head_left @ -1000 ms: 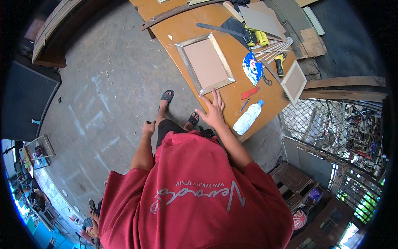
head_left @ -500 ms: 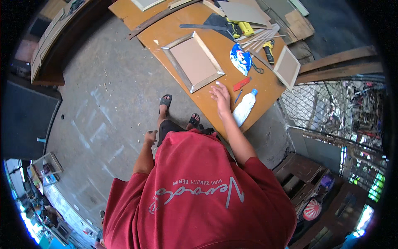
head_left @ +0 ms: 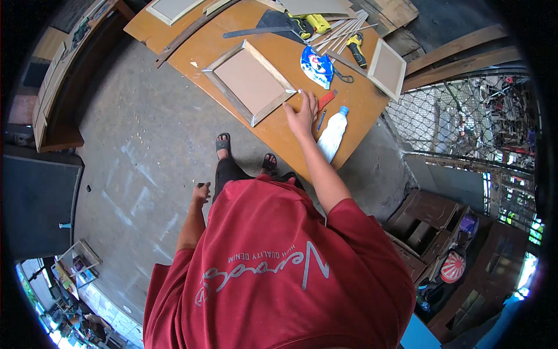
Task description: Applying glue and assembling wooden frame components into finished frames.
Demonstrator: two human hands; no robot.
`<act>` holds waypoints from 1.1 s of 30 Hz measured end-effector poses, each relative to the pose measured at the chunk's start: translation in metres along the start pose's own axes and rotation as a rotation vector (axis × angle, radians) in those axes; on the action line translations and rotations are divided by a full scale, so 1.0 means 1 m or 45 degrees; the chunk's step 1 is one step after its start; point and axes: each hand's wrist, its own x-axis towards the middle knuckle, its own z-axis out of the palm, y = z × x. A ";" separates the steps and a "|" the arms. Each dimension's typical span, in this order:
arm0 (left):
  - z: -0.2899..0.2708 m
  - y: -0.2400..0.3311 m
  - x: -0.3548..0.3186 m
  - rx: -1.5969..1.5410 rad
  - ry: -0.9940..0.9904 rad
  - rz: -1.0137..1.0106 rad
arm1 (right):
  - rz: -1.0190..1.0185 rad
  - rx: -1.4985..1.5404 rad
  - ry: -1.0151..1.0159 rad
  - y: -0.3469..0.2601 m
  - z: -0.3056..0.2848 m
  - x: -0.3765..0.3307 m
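Note:
My right hand (head_left: 302, 111) lies flat on the orange wooden table (head_left: 279, 142) with fingers spread, its fingertips at the near corner of a wooden picture frame (head_left: 250, 81) backed with a brown panel. A small white bit shows at one fingertip; what it is I cannot tell. Just right of the hand lie a red cutter (head_left: 326, 100), a blue pen (head_left: 321, 119) and a white plastic bottle with a blue cap (head_left: 332, 135). My left hand (head_left: 201, 191) hangs by my thigh, off the table, fingers loosely bent and holding nothing.
Further back on the table lie a blue-and-white bag (head_left: 317, 65), scissors (head_left: 344, 75), a smaller frame (head_left: 388, 68), a yellow-handled screwdriver (head_left: 356, 49), thin wooden strips (head_left: 343, 32) and a yellow drill (head_left: 317, 23). Wire mesh fencing (head_left: 442, 122) stands right; wooden crates (head_left: 424, 227) lower right.
My right hand has slid from near the table's front edge further in, up to the frame's corner. The left hand stays hanging at my side.

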 end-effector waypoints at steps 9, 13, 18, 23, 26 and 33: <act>-0.051 0.008 0.014 0.102 -0.013 -0.015 | 0.197 -0.265 -0.044 -0.007 0.013 0.003; -0.064 0.027 0.022 0.080 0.015 -0.014 | 0.203 -0.281 -0.036 -0.008 0.016 0.003; -0.063 0.049 0.020 0.085 0.017 0.025 | 0.207 -0.337 -0.050 -0.011 0.018 0.002; -0.056 0.055 0.027 0.094 0.014 0.049 | 0.174 -0.366 -0.041 -0.010 0.019 -0.001; -0.055 0.051 0.033 0.098 -0.003 0.040 | 0.138 -0.404 -0.040 -0.010 0.022 -0.004; -0.064 0.026 0.061 0.065 -0.022 0.126 | 0.071 -0.476 -0.043 -0.017 0.028 -0.009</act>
